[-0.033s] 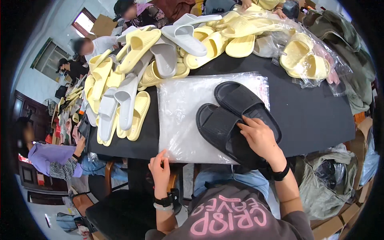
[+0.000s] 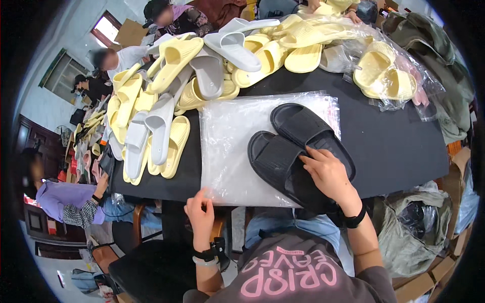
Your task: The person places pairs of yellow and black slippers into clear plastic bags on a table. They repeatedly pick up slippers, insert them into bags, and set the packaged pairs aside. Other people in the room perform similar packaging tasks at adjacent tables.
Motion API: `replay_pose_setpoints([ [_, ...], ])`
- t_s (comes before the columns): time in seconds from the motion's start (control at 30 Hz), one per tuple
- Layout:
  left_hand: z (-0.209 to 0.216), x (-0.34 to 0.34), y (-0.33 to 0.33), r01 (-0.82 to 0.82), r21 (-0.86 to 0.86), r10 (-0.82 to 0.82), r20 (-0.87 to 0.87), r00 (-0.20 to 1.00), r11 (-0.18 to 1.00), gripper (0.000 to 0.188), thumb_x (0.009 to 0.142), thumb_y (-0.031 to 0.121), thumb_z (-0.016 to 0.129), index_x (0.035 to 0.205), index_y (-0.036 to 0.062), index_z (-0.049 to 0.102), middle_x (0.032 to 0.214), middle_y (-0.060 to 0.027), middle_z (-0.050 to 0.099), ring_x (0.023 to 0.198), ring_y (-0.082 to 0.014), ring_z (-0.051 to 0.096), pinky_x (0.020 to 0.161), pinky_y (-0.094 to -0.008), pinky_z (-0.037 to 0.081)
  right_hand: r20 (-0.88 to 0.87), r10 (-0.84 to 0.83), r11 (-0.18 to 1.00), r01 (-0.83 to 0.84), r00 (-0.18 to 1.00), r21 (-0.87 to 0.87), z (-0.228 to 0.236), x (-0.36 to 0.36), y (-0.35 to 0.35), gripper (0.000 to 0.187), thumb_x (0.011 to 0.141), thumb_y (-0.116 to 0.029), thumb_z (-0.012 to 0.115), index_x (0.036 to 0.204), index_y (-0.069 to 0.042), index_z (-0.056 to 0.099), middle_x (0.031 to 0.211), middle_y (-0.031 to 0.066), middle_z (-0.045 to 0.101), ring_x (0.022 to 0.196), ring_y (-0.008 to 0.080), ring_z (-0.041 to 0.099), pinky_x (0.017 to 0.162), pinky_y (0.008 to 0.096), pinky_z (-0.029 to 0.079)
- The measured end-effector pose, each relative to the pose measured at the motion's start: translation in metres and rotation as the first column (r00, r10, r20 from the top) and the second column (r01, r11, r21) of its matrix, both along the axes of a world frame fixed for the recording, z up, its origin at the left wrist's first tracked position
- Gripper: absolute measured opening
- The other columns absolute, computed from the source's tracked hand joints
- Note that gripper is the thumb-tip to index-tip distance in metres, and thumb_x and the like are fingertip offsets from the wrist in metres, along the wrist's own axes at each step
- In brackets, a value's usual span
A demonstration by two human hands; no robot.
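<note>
Black slippers [image 2: 285, 151]: on clear bags [image 2: 230, 156], worktop [image 2: 399, 146]. Right hand [image 2: 328, 174]: half-curled over slippers, grip unclear. Left hand [image 2: 201, 212]: near-pinched at bag corner, hold unclear. Step, seemingly: steadying slippers; next move calls for sure fingertip pinch.

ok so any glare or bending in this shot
Head view: pale glare streaks the clear plastic; head view: the near edge of the black table bows, and the corners go black; head view: the black slippers and right hand's fingers look fairly sharp.

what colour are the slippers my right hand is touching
The slippers are black, best seen in the head view.
</note>
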State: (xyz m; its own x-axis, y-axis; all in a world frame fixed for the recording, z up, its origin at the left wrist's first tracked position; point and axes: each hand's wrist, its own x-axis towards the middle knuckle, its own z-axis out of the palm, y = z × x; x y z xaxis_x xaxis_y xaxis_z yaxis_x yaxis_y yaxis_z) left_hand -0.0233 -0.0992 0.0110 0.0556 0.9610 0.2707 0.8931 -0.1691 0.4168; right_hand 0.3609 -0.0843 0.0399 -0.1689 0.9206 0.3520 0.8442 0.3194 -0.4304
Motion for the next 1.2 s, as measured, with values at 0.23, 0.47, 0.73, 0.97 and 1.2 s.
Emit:
replay_pose_setpoints([
  [0.23, 0.079, 0.018, 0.098, 0.253, 0.178, -0.261, 0.024, 0.965, 0.951, 0.043, 0.085, 0.011, 0.068, 0.126, 0.0036, 0.06, 0.096, -0.0115, 0.056, 0.096, -0.0296, 0.054, 0.09, -0.0422, 0.042, 0.001, -0.01, 1.0, 0.01, 1.0, -0.001, -0.003, 0.001, -0.001, 0.028, 0.086, -0.017, 0.066, 0.112, -0.01, 0.072, 0.128, 0.0096, 0.064, 0.108, 0.0289, 0.062, 0.083, 0.0403, 0.055],
  [0.47, 0.044, 0.05, 0.202, 0.542, -0.042, -0.544, -0.06, 0.837, 0.839, 0.044, 0.098, 0.029, 0.052, 0.135, 0.0055, 0.055, 0.145, -0.018, 0.048, 0.132, -0.0329, 0.046, 0.109, -0.0439, 0.037, 0.052, -0.002, 0.999, 0.0, 0.999, 0.037, -0.005, -0.002, -0.001, 0.027, 0.087, -0.018, 0.066, 0.111, -0.011, 0.072, 0.128, 0.0086, 0.064, 0.106, 0.027, 0.063, 0.081, 0.0387, 0.055],
  [0.73, -0.003, 0.056, 0.21, 0.353, -0.177, -0.393, -0.497, 0.774, 0.919, 0.063, 0.101, 0.043, 0.038, 0.151, 0.0063, 0.032, 0.159, -0.0091, 0.031, 0.147, -0.0256, 0.028, 0.118, -0.0545, 0.018, 0.048, -0.033, 0.998, 0.03, 0.998, 0.06, -0.005, -0.002, -0.004, 0.027, 0.086, -0.019, 0.066, 0.112, -0.012, 0.072, 0.128, 0.0078, 0.064, 0.106, 0.0256, 0.063, 0.081, 0.0388, 0.056],
  [0.97, 0.024, 0.06, 0.186, 0.382, -0.168, -0.397, -0.625, 0.672, 0.909, 0.064, 0.099, 0.041, 0.046, 0.15, 0.0034, 0.034, 0.158, -0.0172, 0.03, 0.146, -0.0287, 0.029, 0.118, -0.0537, 0.019, 0.042, -0.042, 0.997, 0.039, 0.998, 0.07, -0.01, -0.002, -0.002, 0.028, 0.086, -0.02, 0.066, 0.113, -0.011, 0.071, 0.124, 0.0104, 0.065, 0.108, 0.0265, 0.063, 0.083, 0.0392, 0.056],
  [1.2, 0.033, 0.049, 0.098, 0.507, -0.295, -0.586, -0.372, 0.72, 0.81, 0.069, 0.096, 0.036, 0.053, 0.149, -0.0024, 0.031, 0.156, -0.0233, 0.03, 0.145, -0.0372, 0.027, 0.117, -0.0546, 0.021, 0.019, 0.044, 0.999, -0.044, 0.999, 0.028, -0.009, 0.004, 0.001, 0.029, 0.089, -0.02, 0.064, 0.117, -0.011, 0.07, 0.125, 0.0119, 0.064, 0.11, 0.0291, 0.061, 0.087, 0.0396, 0.054],
])
